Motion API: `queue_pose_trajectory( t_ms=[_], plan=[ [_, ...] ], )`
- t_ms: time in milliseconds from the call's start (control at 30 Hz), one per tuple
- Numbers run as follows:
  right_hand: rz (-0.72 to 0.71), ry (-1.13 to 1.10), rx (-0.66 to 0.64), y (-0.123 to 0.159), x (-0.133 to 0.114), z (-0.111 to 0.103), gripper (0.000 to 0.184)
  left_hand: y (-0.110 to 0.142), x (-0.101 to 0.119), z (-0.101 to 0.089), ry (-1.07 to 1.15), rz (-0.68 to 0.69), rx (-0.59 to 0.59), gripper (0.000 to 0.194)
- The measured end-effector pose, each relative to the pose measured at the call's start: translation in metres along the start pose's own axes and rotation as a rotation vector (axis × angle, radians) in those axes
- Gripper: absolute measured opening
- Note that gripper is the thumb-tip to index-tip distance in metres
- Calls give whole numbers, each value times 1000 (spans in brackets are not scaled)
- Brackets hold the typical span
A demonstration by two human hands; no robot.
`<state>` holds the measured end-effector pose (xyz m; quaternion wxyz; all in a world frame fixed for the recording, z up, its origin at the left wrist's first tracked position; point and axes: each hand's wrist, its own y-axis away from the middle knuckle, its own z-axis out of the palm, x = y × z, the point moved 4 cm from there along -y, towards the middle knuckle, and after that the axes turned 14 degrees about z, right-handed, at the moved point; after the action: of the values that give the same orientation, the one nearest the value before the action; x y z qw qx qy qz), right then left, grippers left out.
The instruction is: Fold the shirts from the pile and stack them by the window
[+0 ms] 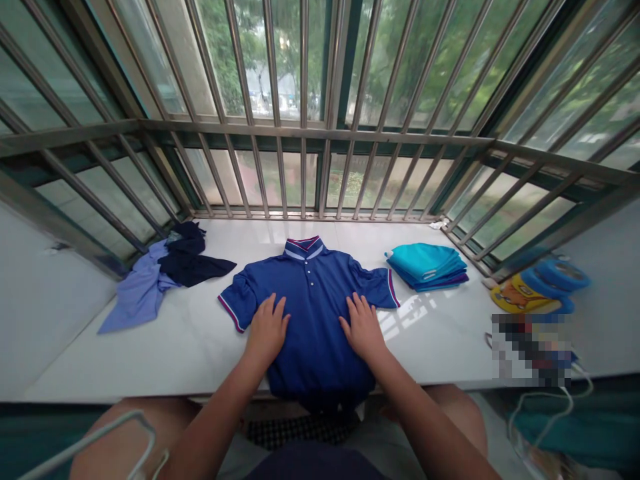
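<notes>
A navy blue polo shirt [313, 320] lies front side up on the white sill, its collar toward the window and its hem hanging over the near edge. Red and white stripes trim the collar and both sleeve ends. My left hand [269, 327] rests flat on the shirt's left side below the sleeve, fingers spread. On the opposite side my right hand [363, 325] lies flat on the cloth, fingers also apart. Neither hand grips the fabric.
Folded turquoise and purple clothes [426, 267] are stacked at the right. Crumpled lavender cloth [140, 290] and dark navy cloth [193, 260] lie left. A yellow and blue cup [530, 290] stands far right, near a white cable [570, 400]. Metal window bars [320, 139] close the back.
</notes>
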<state>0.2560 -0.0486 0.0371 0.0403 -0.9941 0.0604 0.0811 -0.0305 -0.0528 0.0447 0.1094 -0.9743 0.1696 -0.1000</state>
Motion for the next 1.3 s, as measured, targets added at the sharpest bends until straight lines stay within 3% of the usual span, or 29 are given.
queue_pose_trajectory(
  t_ms=[67, 100, 233, 267, 333, 433, 600, 800, 933, 1033, 1100, 1200, 1300],
  plan=[
    [71, -3, 72, 22, 18, -15, 47, 42, -3, -4, 105, -98, -4, 39],
    [121, -1, 62, 36, 27, -21, 40, 65, -5, -3, 184, -163, -68, 43],
    [251, -4, -170, 103, 53, -13, 41, 152, 1, 21, 610, -409, -486, 62],
    [244, -20, -173, 118, 55, -7, 40, 165, 4, 27, 683, -452, -502, 61],
    [209, -75, -86, 139, 54, 5, 33, 176, 11, 37, 735, -507, -393, 60],
    [165, -164, 44, 147, 48, 17, 24, 172, 23, 45, 725, -560, -243, 68],
    [160, -329, 100, 138, 54, 10, 33, 163, 34, 34, 875, -520, -213, 72],
    [370, -431, -12, 144, 111, -7, 28, 187, -17, -2, 721, -472, -285, 61],
    [305, -299, 4, 146, 132, -14, 23, 198, -46, -21, 603, -457, -304, 39],
    [190, -196, 93, 136, 115, -21, 19, 189, -46, -31, 525, -432, -256, 37],
    [93, -169, 130, 121, 88, -25, 21, 166, -33, -33, 476, -333, -165, 41],
    [-102, -169, 85, 87, 34, -23, 30, 111, -3, -27, 411, -79, 1, 43],
    [-188, -106, -22, 48, -12, -14, 42, 51, 11, -3, 229, 19, -8, 51]
  ],
)
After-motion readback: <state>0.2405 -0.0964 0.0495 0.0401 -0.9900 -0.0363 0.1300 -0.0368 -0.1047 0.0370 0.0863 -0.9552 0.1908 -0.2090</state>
